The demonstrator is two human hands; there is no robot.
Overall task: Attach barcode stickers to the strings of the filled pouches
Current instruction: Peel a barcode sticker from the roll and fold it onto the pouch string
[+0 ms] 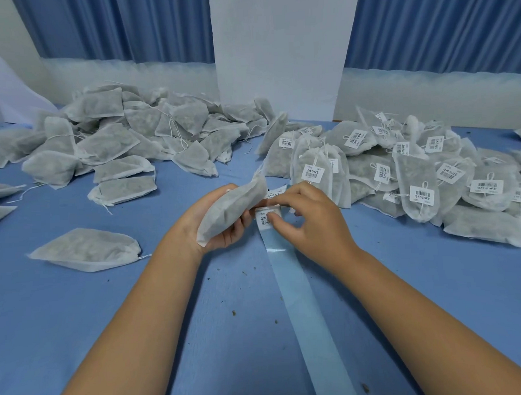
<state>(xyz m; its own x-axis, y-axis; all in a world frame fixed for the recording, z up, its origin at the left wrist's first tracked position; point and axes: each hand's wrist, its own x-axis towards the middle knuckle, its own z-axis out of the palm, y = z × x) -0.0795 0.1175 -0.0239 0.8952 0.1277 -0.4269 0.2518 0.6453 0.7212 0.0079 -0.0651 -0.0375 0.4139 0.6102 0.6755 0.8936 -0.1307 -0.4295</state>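
My left hand [222,229] grips a filled white pouch [230,210] just above the blue table, its mouth end pointing up and right. My right hand [308,219] pinches a white barcode sticker [266,216] at the top of the glossy backing strip [305,303], thumb on the sticker's face. The pouch's string is hidden between the two hands. The strip runs from the hands down towards the frame's lower edge. Another sticker [275,193] shows just beyond my fingers.
A heap of unlabelled pouches [125,137] covers the left of the table [79,309]. A heap of labelled pouches [416,175] lies on the right. One loose pouch [85,249] sits left of my forearm. White panel and blue curtains stand behind.
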